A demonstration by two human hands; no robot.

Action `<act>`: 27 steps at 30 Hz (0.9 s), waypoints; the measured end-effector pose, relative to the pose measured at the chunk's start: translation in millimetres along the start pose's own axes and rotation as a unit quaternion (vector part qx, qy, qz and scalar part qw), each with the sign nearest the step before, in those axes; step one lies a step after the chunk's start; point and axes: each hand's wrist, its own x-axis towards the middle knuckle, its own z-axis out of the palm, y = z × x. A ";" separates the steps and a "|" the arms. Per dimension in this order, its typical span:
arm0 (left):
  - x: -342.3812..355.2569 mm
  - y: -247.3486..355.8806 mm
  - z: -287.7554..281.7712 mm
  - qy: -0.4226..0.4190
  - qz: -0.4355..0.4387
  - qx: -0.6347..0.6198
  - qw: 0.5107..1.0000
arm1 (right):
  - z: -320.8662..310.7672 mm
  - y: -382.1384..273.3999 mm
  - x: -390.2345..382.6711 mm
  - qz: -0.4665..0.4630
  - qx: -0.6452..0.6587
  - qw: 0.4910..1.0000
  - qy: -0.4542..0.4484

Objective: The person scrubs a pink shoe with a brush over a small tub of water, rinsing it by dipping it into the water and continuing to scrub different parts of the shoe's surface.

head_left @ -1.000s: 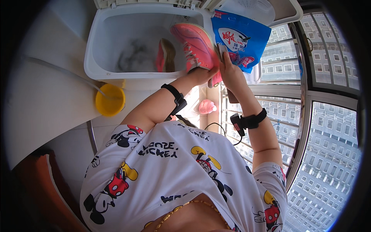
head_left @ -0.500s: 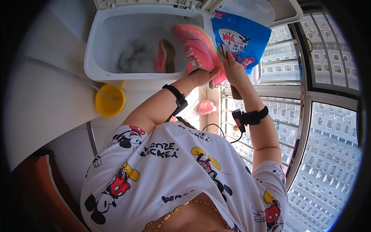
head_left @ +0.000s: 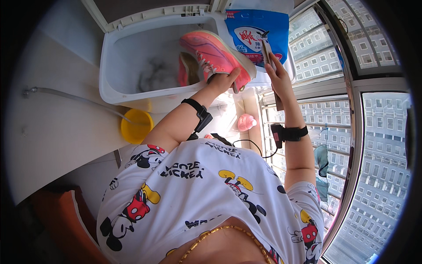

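Note:
A pink running shoe (head_left: 215, 52) with white laces is gripped at its heel end by my left hand (head_left: 223, 82), toe pointing to the upper left, over the near edge of an open white tub (head_left: 107, 66). My right hand (head_left: 281, 79) is closed around a long, slim brown tool (head_left: 278, 100). One end of this tool points up in front of the blue bag; its working face is turned away, so its kind cannot be told. A second pink shoe (head_left: 190, 69), its tan sole showing, stands inside the tub near dark, blurry matter.
A blue printed bag (head_left: 252, 28) stands right of the tub, beside a barred window (head_left: 314, 68). Below the tub are a yellow bucket (head_left: 135, 132) with a grey hose (head_left: 83, 94) leading to it and a pink bottle (head_left: 247, 122). A raised lid (head_left: 154, 12) borders the tub's back.
The view has shifted a little. My right hand with the slim brown tool has moved away from the shoe's heel, leaving a gap. My left hand still holds the shoe.

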 end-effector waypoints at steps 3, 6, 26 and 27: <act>-8.1 41.0 2.1 -0.022 -0.139 -0.158 0.977 | 2.7 -5.4 -49.1 -0.048 -0.052 0.998 0.006; -5.4 37.0 0.3 -0.046 -0.141 -0.165 0.975 | 30.1 -5.7 -60.3 -0.104 -0.221 0.970 0.016; 0.2 10.6 -0.8 0.020 0.082 0.113 0.990 | 45.4 -24.5 -21.2 -0.148 -0.287 0.945 -0.048; -0.8 10.5 5.0 0.046 0.053 0.093 0.993 | 60.8 -27.5 -5.7 -0.156 -0.279 0.947 -0.029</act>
